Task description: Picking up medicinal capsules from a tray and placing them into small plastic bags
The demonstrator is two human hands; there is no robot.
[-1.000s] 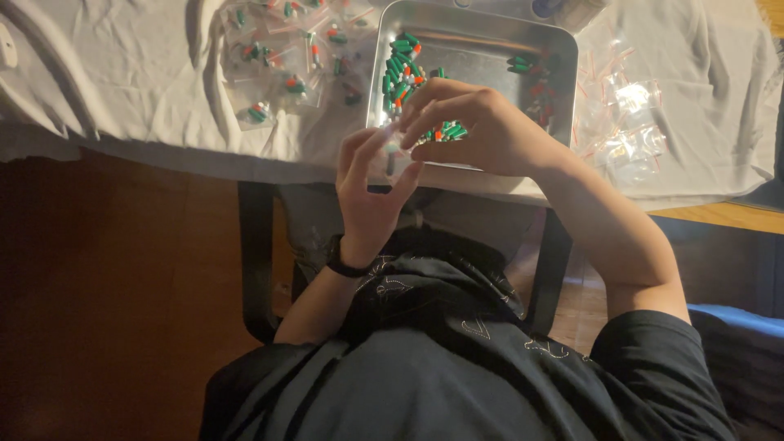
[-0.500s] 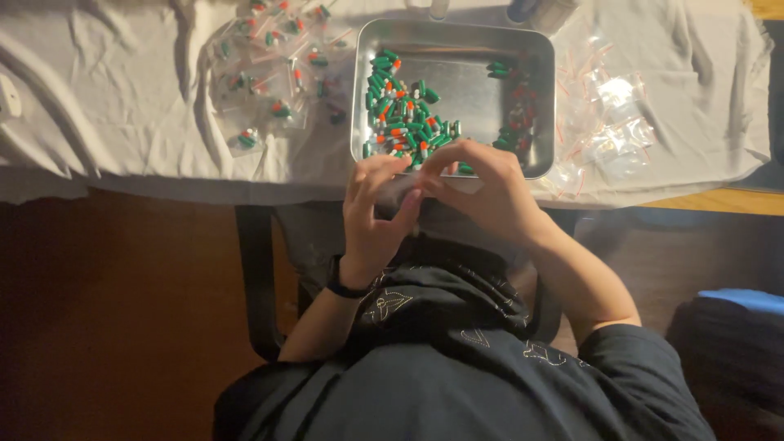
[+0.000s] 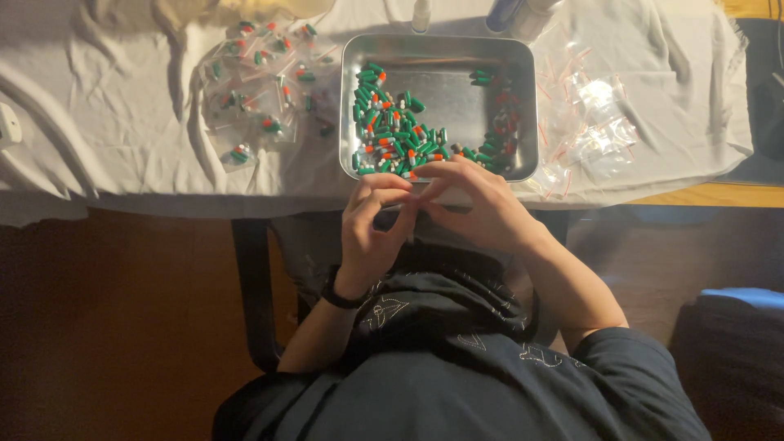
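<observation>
My left hand point(image 3: 369, 222) and my right hand point(image 3: 482, 208) meet fingertip to fingertip just below the near edge of a metal tray point(image 3: 461, 90). Both pinch a small clear plastic bag point(image 3: 415, 198), which is mostly hidden by the fingers. The left side and the near part of the tray hold a heap of green, orange and white capsules point(image 3: 392, 135). A dark band point(image 3: 339, 296) circles my left wrist.
The tray rests on a table under a wrinkled white cloth point(image 3: 106, 106). Several small bags with capsules inside point(image 3: 261, 90) lie left of the tray, and empty clear bags point(image 3: 588, 122) lie to its right. Bottles point(image 3: 510, 12) stand behind it. A black chair frame point(image 3: 249, 286) is below.
Both hands have dropped from over the tray to its near edge and closed together around the small bag. The view has shifted slightly downward.
</observation>
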